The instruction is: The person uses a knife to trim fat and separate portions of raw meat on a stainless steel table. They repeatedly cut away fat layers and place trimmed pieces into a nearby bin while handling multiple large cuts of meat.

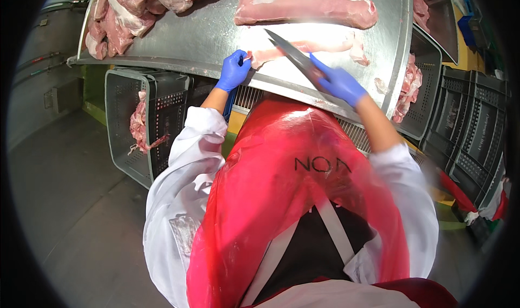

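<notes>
Steadying left hand (235,72): we pinch the thin meat strip's left end.
Meat strip (325,46): near side of the loin (306,9).
Knife (297,57): our right hand (340,85) grasps it; best slice shallowly, away from the left.

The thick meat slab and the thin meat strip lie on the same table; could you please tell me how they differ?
The thick meat slab is broad and bulky, the thin meat strip narrower and flatter. The slab lies farther from the person, untouched; the strip lies nearer, the left hand at its left end. Both are pinkish and lie lengthwise across the metal table.
</notes>
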{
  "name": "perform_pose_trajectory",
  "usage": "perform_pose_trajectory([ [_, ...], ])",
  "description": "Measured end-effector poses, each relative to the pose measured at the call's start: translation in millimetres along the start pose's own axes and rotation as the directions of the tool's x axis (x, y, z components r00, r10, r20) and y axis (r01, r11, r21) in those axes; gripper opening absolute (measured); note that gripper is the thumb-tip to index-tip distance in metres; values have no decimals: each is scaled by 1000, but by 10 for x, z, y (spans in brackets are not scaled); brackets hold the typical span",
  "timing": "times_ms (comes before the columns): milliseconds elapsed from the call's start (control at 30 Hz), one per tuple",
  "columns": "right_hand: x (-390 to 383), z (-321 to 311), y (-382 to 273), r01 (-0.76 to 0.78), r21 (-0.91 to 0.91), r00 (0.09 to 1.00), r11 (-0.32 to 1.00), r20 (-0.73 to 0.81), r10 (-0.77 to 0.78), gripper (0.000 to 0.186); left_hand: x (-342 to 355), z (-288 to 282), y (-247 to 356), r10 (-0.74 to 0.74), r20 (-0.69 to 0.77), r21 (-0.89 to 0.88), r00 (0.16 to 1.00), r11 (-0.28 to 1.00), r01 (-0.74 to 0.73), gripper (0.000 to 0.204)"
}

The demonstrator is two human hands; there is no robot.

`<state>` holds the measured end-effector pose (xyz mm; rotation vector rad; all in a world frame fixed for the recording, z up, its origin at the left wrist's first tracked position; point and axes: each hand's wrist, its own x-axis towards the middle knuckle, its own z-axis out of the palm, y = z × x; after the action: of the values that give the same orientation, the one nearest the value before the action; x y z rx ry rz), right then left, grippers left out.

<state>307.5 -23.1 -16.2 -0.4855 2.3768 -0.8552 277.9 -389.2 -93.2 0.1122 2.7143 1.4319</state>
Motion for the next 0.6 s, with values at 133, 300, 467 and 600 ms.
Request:
perform_pose_trajectory([
  [133,857,283,-244,71,-78,997,994,-29,-74,71,-12,69,196,46,-12,13,999,999,-46,20],
  [300,426,164,-42,7,-283,985,959,165,42,80,91,-29,-74,-9,-67,-23,998,1000,8,16],
  [467,-280,-77,440,-2,-261,988,965,148,42,79,7,-836,35,-31,-447,-217,894,973,-75,9],
  [600,-328,-218,811,104,-253,945,962,-277,-175,73,-598,-2421,-47,116,-715,149,690,989,-12,9],
])
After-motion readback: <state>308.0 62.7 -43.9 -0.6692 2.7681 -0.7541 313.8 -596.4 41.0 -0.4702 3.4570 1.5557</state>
